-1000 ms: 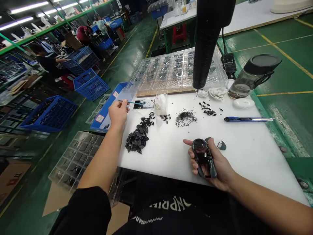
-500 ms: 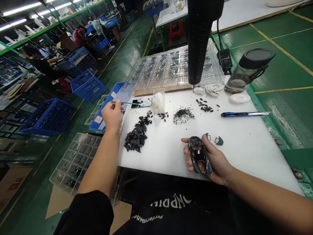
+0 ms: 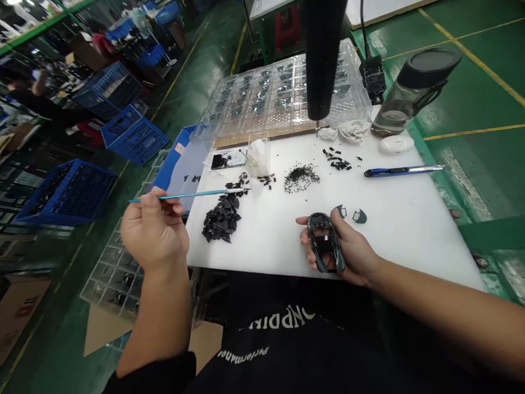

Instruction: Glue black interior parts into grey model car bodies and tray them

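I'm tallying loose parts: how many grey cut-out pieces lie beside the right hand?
2: one grey piece near the right hand, a second grey piece right of the first. Others may hide behind the hand.

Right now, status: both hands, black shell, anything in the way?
Left hand pinching blue brush. Right hand gripping black shell, by white board's near edge. Black tool farther out, apart from both hands.

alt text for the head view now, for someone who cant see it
A person's left hand holds a thin blue brush and their right hand a dark part with openings, at a white worktop. Small black pieces lie in piles; a black tool points down from above.
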{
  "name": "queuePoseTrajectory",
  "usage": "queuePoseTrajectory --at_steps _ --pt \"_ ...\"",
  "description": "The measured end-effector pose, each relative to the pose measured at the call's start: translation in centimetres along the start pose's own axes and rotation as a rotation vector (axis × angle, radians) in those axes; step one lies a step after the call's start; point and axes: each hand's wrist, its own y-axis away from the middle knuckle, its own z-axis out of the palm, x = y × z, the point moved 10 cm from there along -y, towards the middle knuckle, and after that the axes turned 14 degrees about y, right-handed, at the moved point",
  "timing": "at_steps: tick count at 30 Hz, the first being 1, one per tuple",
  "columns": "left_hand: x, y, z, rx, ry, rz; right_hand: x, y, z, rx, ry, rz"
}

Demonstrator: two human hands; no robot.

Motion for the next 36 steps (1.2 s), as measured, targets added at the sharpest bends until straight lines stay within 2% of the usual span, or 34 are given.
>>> queuePoseTrajectory --at_steps 6,12,22,27,31,36 --pt "2.2 5.6 3.7 -0.126 -0.054 0.104 0.1 0.1 0.0 -0.027 0.019 -0.002" --pt "2.0 9.3 6.9 -0.354 -0.047 0.113 0.1 0.0 0.3 -0.042 0.016 -0.011" --pt "0.5 10.9 7.8 -0.424 -0.032 0.082 0.4 0.0 0.1 -0.018 0.015 -0.002" --pt "0.9 11.3 7.8 -0.407 -0.05 0.153 0.3 0.0 0.1 -0.004 0.016 -0.002" --pt "0.7 11.4 7.8 -0.393 -0.099 0.143 0.3 0.0 0.1 0.003 0.02 -0.006" --pt "1.0 11.7 8.0 -0.435 -0.067 0.181 0.3 -0.1 0.0 0.002 0.023 -0.006"
